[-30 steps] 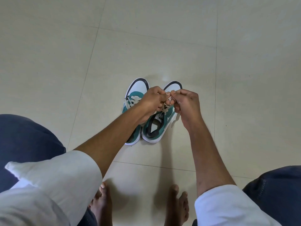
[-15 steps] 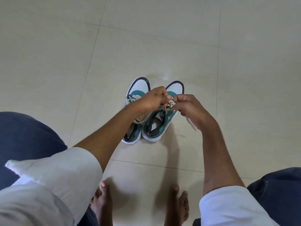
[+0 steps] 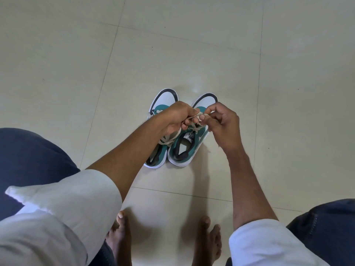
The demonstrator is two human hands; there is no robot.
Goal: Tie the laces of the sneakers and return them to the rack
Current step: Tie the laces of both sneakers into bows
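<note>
Pale tiled floor (image 3: 57, 64), grout lines crossing it. Two teal-and-white sneakers sit side by side on it, toes pointing away from the person: left sneaker (image 3: 165, 96) partly hidden under the forearm, right sneaker (image 3: 189, 148) with its dark collar open to view. Person bends over them, white sleeves (image 3: 76, 194) pushed up, dark trousers, bare feet (image 3: 209, 237) on the tile just behind the shoes. Both hands meet above the right sneaker's tongue. Left hand (image 3: 176, 120) grip closed, fingers curled round the cream laces (image 3: 172, 137), a strand looped over a finger. Right hand (image 3: 222, 123) grip pinches the lace end between thumb and forefinger, other fingers loosely bent. Hands almost touching.
</note>
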